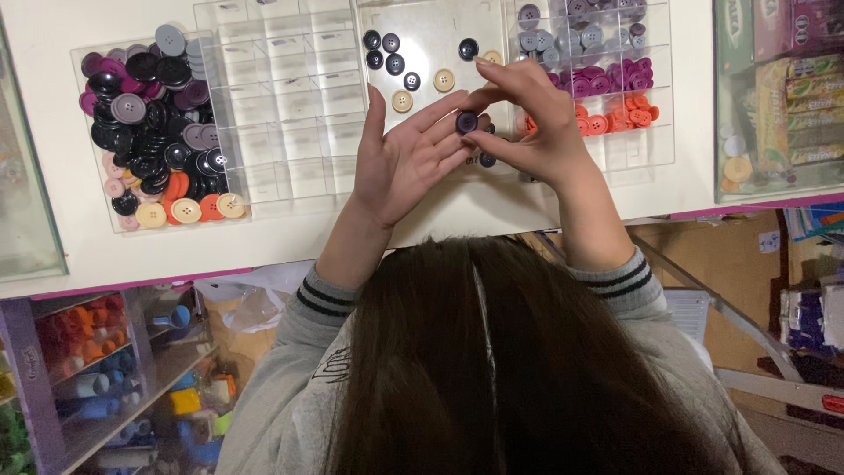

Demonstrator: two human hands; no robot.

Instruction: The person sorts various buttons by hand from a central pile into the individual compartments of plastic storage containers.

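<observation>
Seen from above, a person with long dark hair leans over a white counter [264,237], both forearms raised and reaching forward in grey sleeves with dark striped cuffs.

The left hand [406,158] is held flat and open, palm up, fingers spread and pointing toward the far side of the counter. It grips nothing; its fingertips meet the right hand.

The right hand [532,123] is curled, wrist bent, with thumb and fingers pinched around a dark purple button [467,121], held just above the left fingertips. A second dark button shows below the right fingers, but whether it is held cannot be told.

Under the hands lies a clear shallow tray [431,35] with a few loose dark and cream buttons. To the right, a clear divided box [655,132] holds sorted grey, magenta and orange-red buttons. To the left, an empty-looking clear divided box [281,105] sits beside a clear tray [83,132] heaped with mixed black, purple, grey, pink, cream and orange buttons.
</observation>
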